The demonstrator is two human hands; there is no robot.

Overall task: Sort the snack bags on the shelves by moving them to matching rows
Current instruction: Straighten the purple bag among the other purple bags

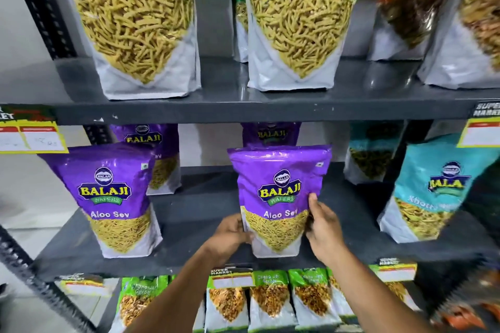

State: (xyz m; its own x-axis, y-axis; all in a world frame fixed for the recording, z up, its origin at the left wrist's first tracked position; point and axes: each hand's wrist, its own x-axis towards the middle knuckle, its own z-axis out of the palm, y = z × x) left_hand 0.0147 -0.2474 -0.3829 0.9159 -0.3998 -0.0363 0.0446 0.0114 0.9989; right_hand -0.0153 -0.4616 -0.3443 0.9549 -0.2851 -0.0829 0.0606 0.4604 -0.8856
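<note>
A purple Aloo Sev bag [278,184] stands upright at the front middle of the middle shelf [194,238]. My left hand [230,235] grips its lower left edge and my right hand [323,227] grips its lower right edge, thumb on the front. Another purple Aloo Sev bag [108,194] stands to the left, with two more purple bags [151,138] [270,134] behind. Teal bags [427,192] [373,154] stand at the right of this shelf. On the upper shelf are green Ratlami Sev bags [135,27] [300,24] and orange bags [405,5].
Small green bags [270,297] fill the lowest shelf below my arms. Yellow price tags [29,135] [481,132] hang from the upper shelf's front edge. A dark perforated upright [40,5] frames the left side. Bare shelf surface lies between the two front purple bags.
</note>
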